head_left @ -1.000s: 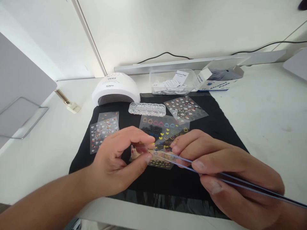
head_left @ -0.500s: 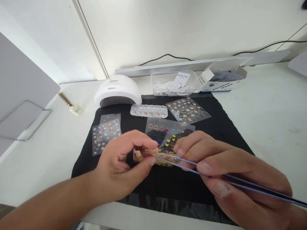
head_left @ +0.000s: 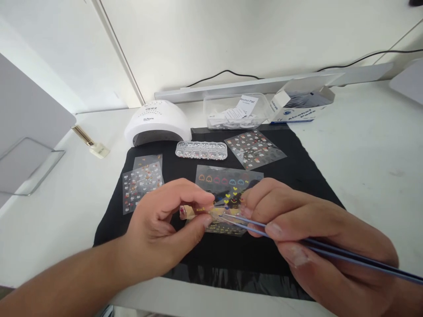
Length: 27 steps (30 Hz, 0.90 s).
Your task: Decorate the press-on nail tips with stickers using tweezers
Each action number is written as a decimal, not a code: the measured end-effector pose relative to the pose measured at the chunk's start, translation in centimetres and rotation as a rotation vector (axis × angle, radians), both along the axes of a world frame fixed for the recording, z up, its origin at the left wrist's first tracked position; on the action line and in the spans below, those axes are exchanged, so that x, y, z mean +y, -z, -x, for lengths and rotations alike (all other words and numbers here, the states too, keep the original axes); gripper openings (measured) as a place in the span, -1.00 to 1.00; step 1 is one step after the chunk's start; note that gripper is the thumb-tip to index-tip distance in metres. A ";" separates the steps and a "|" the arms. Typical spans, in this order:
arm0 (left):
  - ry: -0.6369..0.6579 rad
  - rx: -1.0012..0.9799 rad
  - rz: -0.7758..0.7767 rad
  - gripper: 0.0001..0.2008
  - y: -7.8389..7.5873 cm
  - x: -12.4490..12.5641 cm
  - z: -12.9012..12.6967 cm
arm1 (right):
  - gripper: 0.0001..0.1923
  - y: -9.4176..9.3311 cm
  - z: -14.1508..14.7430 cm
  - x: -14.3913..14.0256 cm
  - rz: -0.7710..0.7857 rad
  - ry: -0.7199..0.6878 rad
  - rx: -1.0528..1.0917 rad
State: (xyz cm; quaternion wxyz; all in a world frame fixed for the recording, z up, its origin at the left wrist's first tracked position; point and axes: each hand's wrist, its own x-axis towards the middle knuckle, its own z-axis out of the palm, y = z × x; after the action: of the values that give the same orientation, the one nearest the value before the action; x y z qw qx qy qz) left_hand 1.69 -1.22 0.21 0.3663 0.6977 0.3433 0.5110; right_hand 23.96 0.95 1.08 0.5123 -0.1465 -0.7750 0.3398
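Observation:
A clear sticker sheet point(head_left: 214, 174) with coloured outlines and yellow hearts lies under my fingertips. The thumb and forefinger of my left hand point(head_left: 161, 233) pinch a piece of clear film point(head_left: 216, 210) above its lower part. Blue tweezers point(head_left: 254, 225) rest between the thumb and fingers of my right hand point(head_left: 324, 237). Their tips point left at the film, close to my left fingertips and slightly apart. Whether they touch it, I cannot tell. Behind my left fingers shows part of a beige piece point(head_left: 189, 213) with a decorated end; the rest is hidden.
Behind my hands are a rhinestone case point(head_left: 201, 150), a white nail lamp point(head_left: 158, 121), a clear bin of alcohol pad packets point(head_left: 236, 112) and an open alcohol pads box point(head_left: 300, 105). More sticker sheets point(head_left: 254, 149) lie on the black mat point(head_left: 284, 141). A polish bottle point(head_left: 99, 150) lies left.
The view has shifted slightly, moving the scene left. The tweezer tips are a little nearer my left fingertips, and the film between my hands looks less raised. Both grips stay the same.

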 end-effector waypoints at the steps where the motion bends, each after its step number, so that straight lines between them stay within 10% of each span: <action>1: -0.007 0.005 0.004 -0.71 0.0 0.0 0.0 | -0.57 0.0 0.0 0.0 -0.003 -0.005 0.002; 27: -0.064 0.085 -0.050 -0.71 -0.2 -0.4 0.5 | -0.53 -0.2 -0.1 -0.5 0.010 0.021 -0.012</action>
State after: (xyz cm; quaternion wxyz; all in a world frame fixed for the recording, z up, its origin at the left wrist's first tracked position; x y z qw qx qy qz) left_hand 1.22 -1.62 0.39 0.3172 0.7163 0.3678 0.5010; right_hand 24.06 0.41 1.27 0.5101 -0.1592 -0.7749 0.3375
